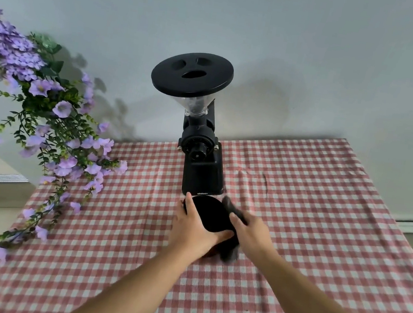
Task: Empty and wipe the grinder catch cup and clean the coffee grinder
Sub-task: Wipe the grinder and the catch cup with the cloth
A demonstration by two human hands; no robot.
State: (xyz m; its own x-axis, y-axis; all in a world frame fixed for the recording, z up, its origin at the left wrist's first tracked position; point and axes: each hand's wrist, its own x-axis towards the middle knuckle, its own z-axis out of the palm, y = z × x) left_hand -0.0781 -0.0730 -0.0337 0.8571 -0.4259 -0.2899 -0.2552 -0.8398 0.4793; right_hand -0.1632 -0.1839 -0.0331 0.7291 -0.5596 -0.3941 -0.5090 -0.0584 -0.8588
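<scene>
A: Both hands on the job. Left hand [192, 228] is wrapped around the catch cup [211, 215], fingers curled under its near rim, likely to steady it. Right hand [247, 233] is closed on a dark grey cloth [230, 249], pressed against the cup's right side.

B: Where's the cup?

A: Just in front of the grinder [201, 139], over the checked tablecloth [319, 255]. Can't tell if it's lifted.

B: Counts, big to small?

A: One tablecloth, one bunch of purple flowers [44, 114] at left, one grinder with black hopper lid [192, 74], one cup, one cloth.
</scene>
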